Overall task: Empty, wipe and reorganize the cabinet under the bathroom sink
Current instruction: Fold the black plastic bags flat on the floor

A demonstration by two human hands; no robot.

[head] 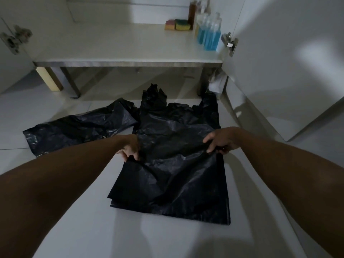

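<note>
A black plastic bag [175,168] lies flat on the pale floor in front of the open cabinet [119,43]. My left hand [130,148] pinches its left edge and my right hand [220,140] pinches its right edge, both lifting a fold partway along the bag. A second black bag [78,125] lies crumpled on the floor to the left, overlapping the first near its handles. On the cabinet floor at the back right stand two sponges [177,24] and several bottles with blue liquid [209,35].
The right cabinet door [290,58] stands open, its hinge [229,42] near the bottles. The left door's hinge [14,39] shows at the left edge. A white cloth or bag [217,81] hangs under the cabinet's right corner by a metal leg [71,82].
</note>
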